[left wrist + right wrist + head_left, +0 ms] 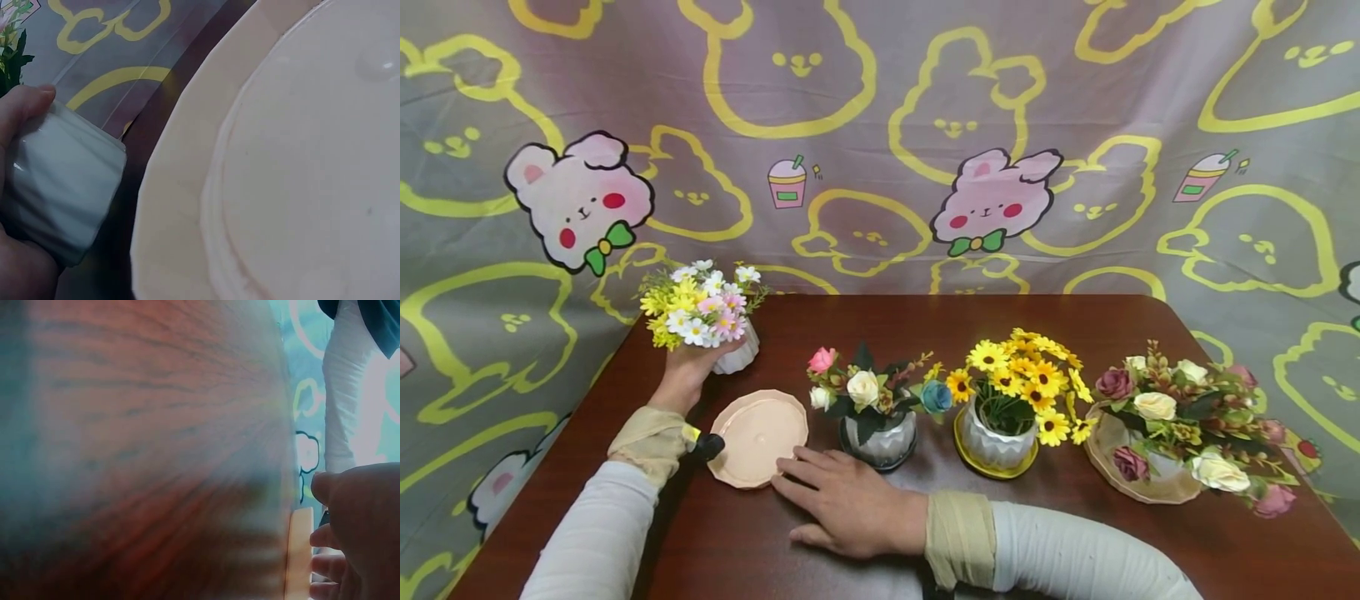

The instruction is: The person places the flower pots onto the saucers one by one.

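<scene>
At the table's far left, my left hand [691, 371] grips a white ribbed pot [739, 352] filled with white, yellow and pink daisies [703, 307]. In the left wrist view the thumb and fingers wrap the pot [65, 181], which is tilted. Just in front of that hand lies a pale pink saucer [760, 437] with nothing on it. My right hand [857, 504] is spread low over the table, its fingertips at the saucer's right rim. The right wrist view shows those fingers beside the saucer's edge [300, 550].
To the right stand a rose pot [880, 442] on a dark saucer, a pot of yellow sunflowers [1000, 442] on a yellow saucer, and a mauve and cream rose arrangement [1180, 417] on a pinkish saucer [1120, 479]. A patterned curtain [865, 100] hangs behind the brown table [925, 317].
</scene>
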`<state>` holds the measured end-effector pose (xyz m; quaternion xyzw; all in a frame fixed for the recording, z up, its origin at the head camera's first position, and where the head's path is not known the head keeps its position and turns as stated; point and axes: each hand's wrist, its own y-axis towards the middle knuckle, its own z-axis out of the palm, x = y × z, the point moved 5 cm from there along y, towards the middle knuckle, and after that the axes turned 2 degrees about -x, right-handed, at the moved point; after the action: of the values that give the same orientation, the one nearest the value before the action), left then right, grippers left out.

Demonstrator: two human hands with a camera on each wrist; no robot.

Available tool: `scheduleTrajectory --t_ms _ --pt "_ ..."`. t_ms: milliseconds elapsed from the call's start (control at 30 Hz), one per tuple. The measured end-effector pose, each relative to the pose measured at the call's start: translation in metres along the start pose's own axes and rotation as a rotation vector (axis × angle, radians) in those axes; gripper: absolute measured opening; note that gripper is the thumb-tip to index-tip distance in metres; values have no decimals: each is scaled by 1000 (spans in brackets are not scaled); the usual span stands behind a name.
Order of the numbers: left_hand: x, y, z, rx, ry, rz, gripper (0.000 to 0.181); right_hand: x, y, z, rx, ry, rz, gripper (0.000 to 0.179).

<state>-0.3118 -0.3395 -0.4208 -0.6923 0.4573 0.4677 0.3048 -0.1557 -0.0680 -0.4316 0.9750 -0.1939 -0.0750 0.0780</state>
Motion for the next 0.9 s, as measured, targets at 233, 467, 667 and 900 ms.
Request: scheduleTrajectory --t_ms 233,467,667,900 --pt "-1 -1 -5 -25 -14 -36 97 -1 -1 0 -5 1 -13 66" --pt "-2 -1 -10 -56 -66 -39 92 0 -1 0 -1 -2 -18 67" --pt "-4 -6 -13 -57 -70 -36 90 -1 0 0 8 14 -14 68" --pt "-5 -10 -15 -55 -89 -23 89 -3 -2 -1 -6 30 -7 66"
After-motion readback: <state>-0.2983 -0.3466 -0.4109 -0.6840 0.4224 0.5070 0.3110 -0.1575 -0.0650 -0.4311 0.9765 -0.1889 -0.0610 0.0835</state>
